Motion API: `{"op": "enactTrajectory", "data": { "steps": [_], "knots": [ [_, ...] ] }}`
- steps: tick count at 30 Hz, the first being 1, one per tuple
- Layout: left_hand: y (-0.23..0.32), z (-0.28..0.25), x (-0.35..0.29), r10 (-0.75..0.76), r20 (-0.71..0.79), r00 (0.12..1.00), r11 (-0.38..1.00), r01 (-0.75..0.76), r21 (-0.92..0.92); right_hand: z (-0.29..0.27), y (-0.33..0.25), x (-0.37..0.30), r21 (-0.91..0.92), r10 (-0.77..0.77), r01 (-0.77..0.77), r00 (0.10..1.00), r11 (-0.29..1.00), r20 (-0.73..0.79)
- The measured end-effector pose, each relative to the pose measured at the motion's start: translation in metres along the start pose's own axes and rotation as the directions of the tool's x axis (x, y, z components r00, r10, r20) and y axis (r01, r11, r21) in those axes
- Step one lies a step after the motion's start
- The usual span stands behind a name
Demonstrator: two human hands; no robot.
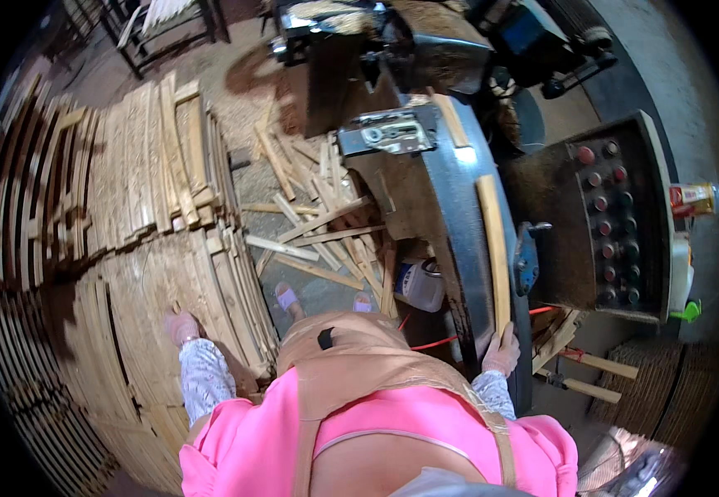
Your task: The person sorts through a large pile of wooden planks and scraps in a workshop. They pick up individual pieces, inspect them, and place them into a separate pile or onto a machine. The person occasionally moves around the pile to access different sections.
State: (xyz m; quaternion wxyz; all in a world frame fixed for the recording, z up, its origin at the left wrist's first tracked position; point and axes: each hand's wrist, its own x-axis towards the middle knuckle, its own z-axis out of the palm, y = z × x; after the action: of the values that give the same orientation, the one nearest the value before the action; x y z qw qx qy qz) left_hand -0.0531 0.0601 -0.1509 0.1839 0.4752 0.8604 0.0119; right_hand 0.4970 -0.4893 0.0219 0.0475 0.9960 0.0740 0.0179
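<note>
My right hand (pixel 502 354), in a pale glove, grips the near end of a wooden strip (pixel 494 248). The strip lies lengthwise on the smooth metal bed (pixel 468 207) of a machine. A second, shorter wooden strip (pixel 450 121) lies farther along that bed, its near end apart from the held one. Over on the left, my left hand (pixel 181 325) rests on a stack of wooden boards (pixel 144 290). Its fingers look stretched forward and slightly apart, touching the top boards, with nothing visible held.
Loose wooden offcuts (pixel 318 224) litter the floor between stack and machine. A white plastic jug (pixel 420 286) stands beneath the bed. A control panel (pixel 616 219) with several buttons and a blue clamp handle (pixel 526 261) flank it on the right. Machine parts (pixel 388 137) rise at the far end.
</note>
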Motion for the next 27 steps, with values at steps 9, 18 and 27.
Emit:
{"op": "enactTrajectory", "data": {
  "steps": [9,18,27],
  "knots": [
    [0.351,-0.034,-0.299,0.675,0.567,0.472,0.687,-0.123,-0.716,-0.014,-0.024,-0.012,0.019,0.255,-0.256,0.965,0.966,0.055],
    [0.492,-0.103,-0.428,0.986,0.092,0.141,0.068,0.168,-0.983,0.004,-0.042,0.009,0.801,0.449,-0.332,0.889,0.498,0.089],
    [0.189,0.075,-0.259,0.451,0.745,0.492,0.754,0.236,-0.613,0.002,-0.277,0.149,0.932,0.015,0.1,0.994,0.347,-0.113]
  ]
}}
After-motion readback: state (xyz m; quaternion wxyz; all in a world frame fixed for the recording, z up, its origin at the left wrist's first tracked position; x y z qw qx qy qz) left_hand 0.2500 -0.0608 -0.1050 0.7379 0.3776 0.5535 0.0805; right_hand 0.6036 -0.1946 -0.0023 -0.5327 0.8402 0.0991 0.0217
